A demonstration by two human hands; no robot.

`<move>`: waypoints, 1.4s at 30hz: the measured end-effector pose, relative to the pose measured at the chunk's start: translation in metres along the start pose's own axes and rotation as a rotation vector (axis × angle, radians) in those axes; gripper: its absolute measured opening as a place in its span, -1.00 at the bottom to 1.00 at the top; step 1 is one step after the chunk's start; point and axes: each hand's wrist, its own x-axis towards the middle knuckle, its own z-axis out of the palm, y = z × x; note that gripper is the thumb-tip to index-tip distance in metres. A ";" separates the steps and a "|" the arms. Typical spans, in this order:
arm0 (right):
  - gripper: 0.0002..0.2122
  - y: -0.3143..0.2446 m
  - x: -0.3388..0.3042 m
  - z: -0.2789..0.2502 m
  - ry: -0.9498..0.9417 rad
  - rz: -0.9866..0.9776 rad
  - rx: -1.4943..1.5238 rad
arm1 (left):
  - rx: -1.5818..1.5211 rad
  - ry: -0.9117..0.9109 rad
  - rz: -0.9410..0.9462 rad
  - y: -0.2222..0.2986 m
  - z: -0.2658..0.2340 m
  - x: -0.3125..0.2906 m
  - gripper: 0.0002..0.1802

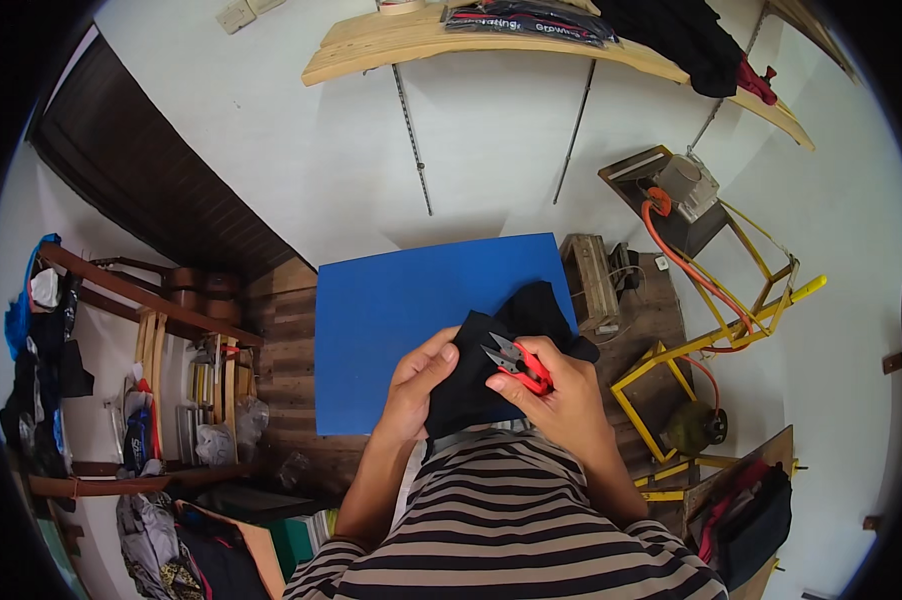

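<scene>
Black cloth [461, 385] is gathered in front of me, partly over a blue tabletop [401, 300]; its far part lies bunched toward the table's right edge. My left hand [421, 382] pinches the cloth's left side between thumb and fingers. In my right hand [563, 388] is a pair of red-handled thread snips [523, 366], gripped between thumb and fingers. Their dark blades are apart and point left over the cloth. Whether any thread lies between the blades is too small to tell.
A wooden shelf [371, 50] with folded garments runs along the wall beyond the table. Right of the table stand a wooden crate [588, 285], a yellow metal frame [661, 375] and a green gas cylinder [693, 428]. Cluttered shelving [156, 300] fills the left side.
</scene>
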 end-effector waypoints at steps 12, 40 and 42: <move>-0.74 0.000 -0.003 0.016 0.083 -0.049 -0.172 | 0.010 0.027 -0.004 0.007 0.007 -0.020 -0.57; -0.72 -0.006 -0.010 0.017 0.001 -0.006 -0.055 | -0.054 -0.001 -0.074 0.012 0.009 -0.020 -0.50; -0.71 -0.008 -0.010 0.015 -0.044 0.012 -0.048 | -0.050 -0.003 -0.071 0.012 0.009 -0.017 -0.47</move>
